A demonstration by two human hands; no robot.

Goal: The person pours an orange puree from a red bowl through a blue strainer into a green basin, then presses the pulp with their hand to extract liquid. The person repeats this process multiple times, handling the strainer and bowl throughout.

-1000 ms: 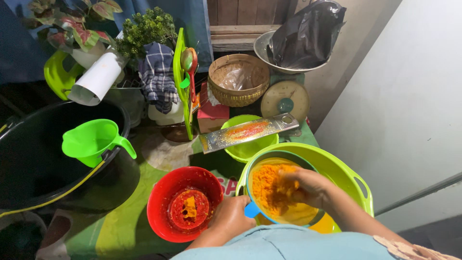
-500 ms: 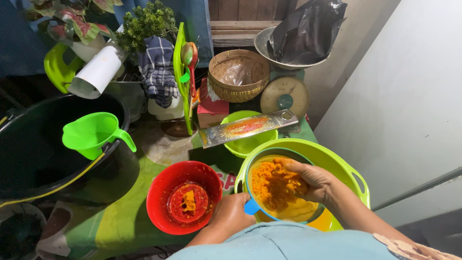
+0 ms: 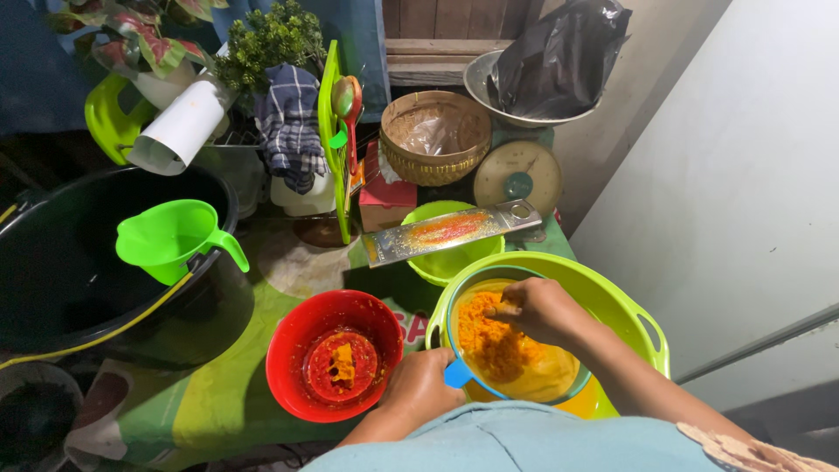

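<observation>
Two hands busy over cluttered worktop (image 3: 218,402), green patterned cloth, pale wall at right. Left hand (image 3: 424,389) clamped on blue strainer handle (image 3: 458,374). Right hand (image 3: 537,308) fingers together, pressing orange pulp (image 3: 491,341) inside strainer, over lime basin (image 3: 612,301). Red box (image 3: 384,194) behind, beside woven basket (image 3: 434,135).

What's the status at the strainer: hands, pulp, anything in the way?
Right hand pressing orange pulp in the strainer. Left hand gripping its blue handle. Strainer sits in the green basin. Grater lies behind, clear.
</observation>
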